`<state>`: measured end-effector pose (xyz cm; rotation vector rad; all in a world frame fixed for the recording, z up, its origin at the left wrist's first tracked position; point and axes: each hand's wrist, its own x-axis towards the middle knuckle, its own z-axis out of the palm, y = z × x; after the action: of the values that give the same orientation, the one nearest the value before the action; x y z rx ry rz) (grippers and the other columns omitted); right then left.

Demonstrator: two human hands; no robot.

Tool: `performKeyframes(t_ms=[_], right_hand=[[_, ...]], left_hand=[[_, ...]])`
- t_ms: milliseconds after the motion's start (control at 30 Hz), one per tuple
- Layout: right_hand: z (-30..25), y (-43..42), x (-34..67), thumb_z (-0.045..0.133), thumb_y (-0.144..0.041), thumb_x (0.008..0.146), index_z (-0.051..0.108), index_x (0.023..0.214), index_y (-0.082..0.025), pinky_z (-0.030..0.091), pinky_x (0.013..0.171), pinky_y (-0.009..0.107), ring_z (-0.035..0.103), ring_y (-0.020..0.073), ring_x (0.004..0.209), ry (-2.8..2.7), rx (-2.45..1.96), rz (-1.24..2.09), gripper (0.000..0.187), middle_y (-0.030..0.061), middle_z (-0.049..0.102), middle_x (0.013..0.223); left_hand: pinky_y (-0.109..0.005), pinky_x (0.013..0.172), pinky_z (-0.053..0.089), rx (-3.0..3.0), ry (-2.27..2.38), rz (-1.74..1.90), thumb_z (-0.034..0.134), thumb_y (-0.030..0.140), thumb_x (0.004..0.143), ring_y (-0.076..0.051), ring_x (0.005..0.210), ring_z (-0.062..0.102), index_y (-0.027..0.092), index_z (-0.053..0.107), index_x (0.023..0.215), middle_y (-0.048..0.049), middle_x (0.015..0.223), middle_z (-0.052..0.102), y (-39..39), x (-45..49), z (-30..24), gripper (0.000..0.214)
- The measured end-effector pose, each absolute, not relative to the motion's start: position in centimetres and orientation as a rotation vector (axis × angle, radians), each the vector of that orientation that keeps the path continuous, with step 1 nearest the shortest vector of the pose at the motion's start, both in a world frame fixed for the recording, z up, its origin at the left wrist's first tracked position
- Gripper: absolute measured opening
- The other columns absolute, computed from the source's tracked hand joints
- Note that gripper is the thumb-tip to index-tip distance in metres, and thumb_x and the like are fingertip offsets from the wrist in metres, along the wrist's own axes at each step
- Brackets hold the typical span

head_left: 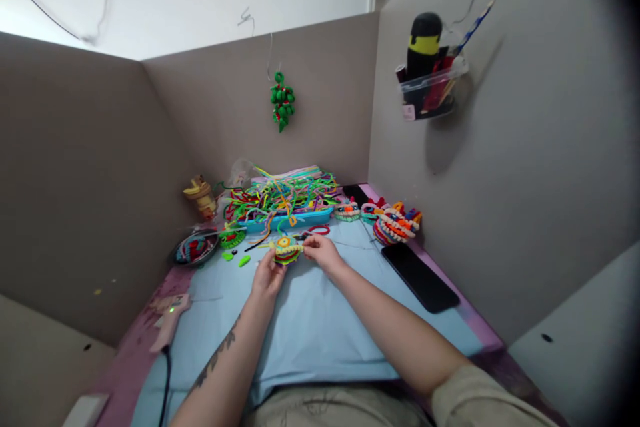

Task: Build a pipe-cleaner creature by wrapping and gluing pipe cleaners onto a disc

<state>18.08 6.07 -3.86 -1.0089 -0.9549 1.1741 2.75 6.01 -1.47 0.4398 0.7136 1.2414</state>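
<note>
A small round craft piece of coiled, coloured pipe cleaners (287, 248), yellow, orange, green and red, is held just above the blue cloth. My left hand (270, 273) grips it from the left and below, with its fingers closed on the edge. At the right end, the fingertips of my right hand (320, 252) pinch the pale yellow strip along its rim; the exact spot is too small to make out. Red-handled scissors (320, 230) lie just behind my right hand. Several bright green pieces (244, 260) rest to the left of the craft piece.
Behind my hands stands a blue tray (260, 223) heaped with pipe cleaners (285, 193). Finished-looking pipe-cleaner pieces (393, 223) and a black phone (420, 277) lie right. Left are a bowl (195, 247) and a corded pink glue gun (173, 320). Grey partitions (320, 80) enclose the table.
</note>
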Motion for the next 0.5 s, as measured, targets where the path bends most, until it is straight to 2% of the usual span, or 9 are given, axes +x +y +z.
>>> performKeyframes(t_ms=[233,500], right_hand=[[-2.7,5.1,17.8,0.08,-0.027,0.041,0.058,0.065,-0.017,0.047,0.06,0.028,0.057,0.0119,0.056,-0.77,-0.854,1.439,0.035,-0.0038,0.059,0.059],[-1.8,4.1,18.1,0.081,-0.023,0.046,0.058,0.071,-0.018,0.048,0.062,0.026,0.058,0.0117,0.063,-0.855,-0.669,1.58,0.034,-0.0036,0.06,0.068]], left_hand=[[-0.029,0.076,0.052,0.556,0.559,1.227,0.057,0.013,0.075,-0.019,0.085,0.065,0.013,0.056,0.11,-0.0074,0.093,0.069,5.4,2.4,-1.2,0.034],[-0.036,0.085,0.048,0.775,0.411,1.187,0.068,0.018,0.06,-0.027,0.102,0.059,0.02,0.051,0.114,-0.0094,0.104,0.063,3.8,1.6,0.2,0.057]])
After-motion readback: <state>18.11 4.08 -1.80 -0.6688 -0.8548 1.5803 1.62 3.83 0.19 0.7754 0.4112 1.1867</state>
